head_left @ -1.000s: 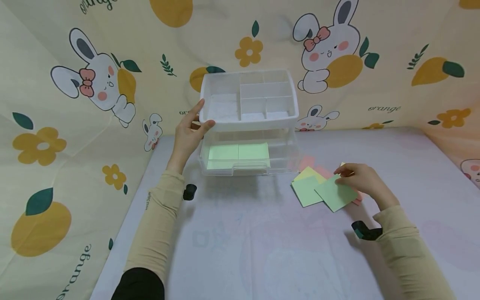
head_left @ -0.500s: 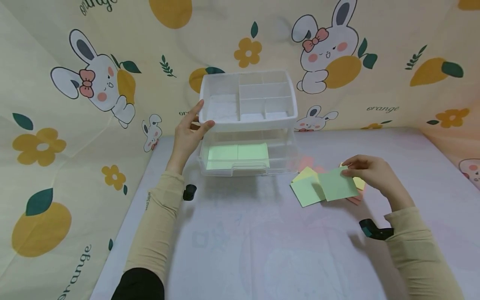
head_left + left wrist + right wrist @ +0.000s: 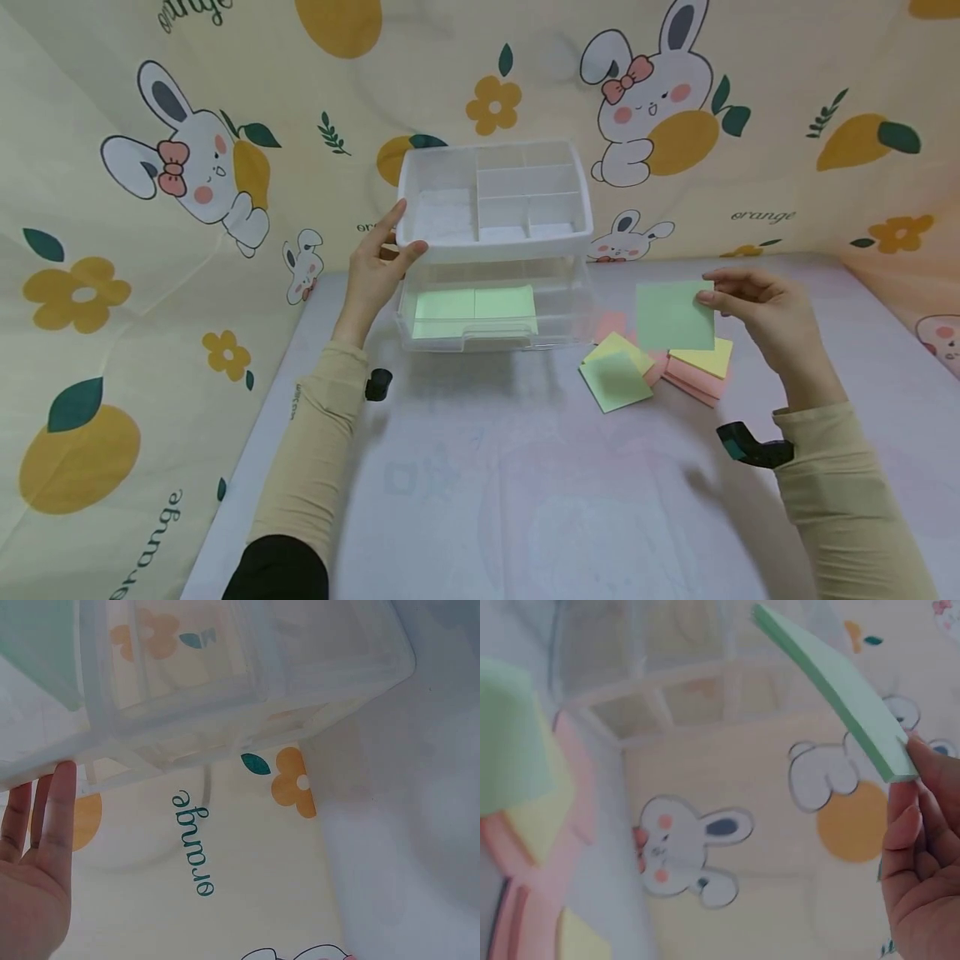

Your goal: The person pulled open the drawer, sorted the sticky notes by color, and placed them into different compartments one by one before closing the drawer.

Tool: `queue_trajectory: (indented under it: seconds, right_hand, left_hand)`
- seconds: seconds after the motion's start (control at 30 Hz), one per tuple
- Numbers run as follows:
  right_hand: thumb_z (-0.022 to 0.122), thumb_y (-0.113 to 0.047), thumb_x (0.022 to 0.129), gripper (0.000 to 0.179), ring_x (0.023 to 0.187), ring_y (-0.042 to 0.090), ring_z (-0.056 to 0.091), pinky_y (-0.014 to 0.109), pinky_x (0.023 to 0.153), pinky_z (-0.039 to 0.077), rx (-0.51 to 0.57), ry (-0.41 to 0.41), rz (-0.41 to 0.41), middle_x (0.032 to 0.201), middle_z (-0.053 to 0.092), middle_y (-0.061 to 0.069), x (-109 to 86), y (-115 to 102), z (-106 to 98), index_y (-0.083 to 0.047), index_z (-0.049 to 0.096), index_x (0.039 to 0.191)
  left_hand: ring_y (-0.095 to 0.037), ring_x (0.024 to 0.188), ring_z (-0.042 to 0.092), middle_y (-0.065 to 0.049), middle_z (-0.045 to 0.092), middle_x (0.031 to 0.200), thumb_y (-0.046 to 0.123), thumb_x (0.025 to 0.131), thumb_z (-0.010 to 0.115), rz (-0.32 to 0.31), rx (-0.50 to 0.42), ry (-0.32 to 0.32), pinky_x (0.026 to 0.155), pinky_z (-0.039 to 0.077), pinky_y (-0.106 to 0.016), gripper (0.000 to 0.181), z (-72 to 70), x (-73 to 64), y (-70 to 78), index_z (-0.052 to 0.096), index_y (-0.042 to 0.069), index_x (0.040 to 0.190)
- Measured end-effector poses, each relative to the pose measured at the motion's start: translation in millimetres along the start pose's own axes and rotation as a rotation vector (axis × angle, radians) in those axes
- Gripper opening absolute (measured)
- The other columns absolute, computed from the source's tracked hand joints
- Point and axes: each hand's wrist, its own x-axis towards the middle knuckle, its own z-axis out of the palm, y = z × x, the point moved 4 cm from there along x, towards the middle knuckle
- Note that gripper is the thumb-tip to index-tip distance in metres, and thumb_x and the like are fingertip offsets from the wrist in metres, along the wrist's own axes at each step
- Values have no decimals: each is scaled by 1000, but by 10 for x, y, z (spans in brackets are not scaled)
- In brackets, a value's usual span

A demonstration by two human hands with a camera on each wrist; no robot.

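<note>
My right hand (image 3: pixel 772 329) pinches a light green sticky note pad (image 3: pixel 671 318) by its right edge, raised over a loose pile of pads. The right wrist view shows the pad's thickness (image 3: pixel 836 697) between thumb and fingers. My left hand (image 3: pixel 377 275) holds the left front corner of a plastic drawer box (image 3: pixel 495 252), thumb at the front and fingers along the side. Below its white divided top tray (image 3: pixel 438 212), a clear drawer (image 3: pixel 566 327) is pulled out. Two green pads (image 3: pixel 474 312) lie side by side in the drawer's left part.
On the table (image 3: pixel 480 483), right of the box, another green pad (image 3: pixel 617 383) overlaps a yellow pad (image 3: pixel 618 348). Pink pads (image 3: pixel 693 382) and a second yellow pad (image 3: pixel 708 358) lie beside them. A cloth printed with rabbits (image 3: pixel 660 125) hangs behind the box.
My right hand has lifted the green pad off the pile, moving up and slightly right, and turned it upright. Yellow and pink pads beneath now show. My left hand stays on the box.
</note>
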Motion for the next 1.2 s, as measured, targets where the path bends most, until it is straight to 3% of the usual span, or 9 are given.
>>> queue_trajectory:
  seconds: [0.07, 0.23, 0.6, 0.8, 1.07, 1.2]
  right_hand:
    - [66, 10, 79, 24, 65, 7, 59, 14, 60, 47, 145, 2, -68, 74, 65, -4, 25, -75, 44, 1, 68, 101]
    - [62, 16, 79, 23, 63, 14, 57, 16, 61, 48, 318, 9, -193, 75, 63, 4, 83, -261, 165, 12, 65, 101]
    - [61, 18, 78, 21, 64, 17, 59, 20, 62, 51, 630, 41, -236, 78, 69, 11, 290, -523, 574, 13, 65, 98]
    - [64, 13, 78, 15, 65, 15, 60, 19, 63, 51, 622, 9, -223, 80, 71, 8, 415, -538, 890, 8, 67, 92]
    - [68, 8, 78, 15, 62, 10, 61, 20, 61, 52, 455, -21, -183, 75, 69, -1, 498, -437, 1214, -5, 70, 87]
    - [72, 1, 78, 13, 65, 7, 61, 17, 64, 52, 316, -36, -133, 73, 66, -5, 512, -365, 1295, -8, 71, 87]
  left_hand:
    - [-21, 85, 54, -10, 56, 111, 56, 77, 63, -3, 7, 1, 65, 48, -17, 65, -5, -2, -4, 36, 51, 136]
    - [-19, 84, 54, -10, 56, 111, 56, 77, 63, -8, 16, 2, 66, 48, -18, 65, -14, -4, -7, 36, 52, 136]
    - [-18, 82, 54, -10, 56, 110, 54, 77, 63, -1, -4, 8, 64, 48, -17, 64, -15, 4, -2, 37, 51, 136]
    - [-17, 80, 53, -9, 56, 107, 48, 80, 65, -5, -35, 7, 64, 48, -17, 62, 0, 20, -10, 38, 50, 136]
    - [-16, 80, 52, -9, 55, 108, 48, 79, 65, -15, -39, 8, 64, 48, -17, 62, 2, 20, -27, 38, 51, 135]
    - [-15, 80, 52, -9, 55, 109, 52, 78, 65, -10, -31, 8, 64, 49, -17, 63, 3, 22, -30, 38, 52, 135]
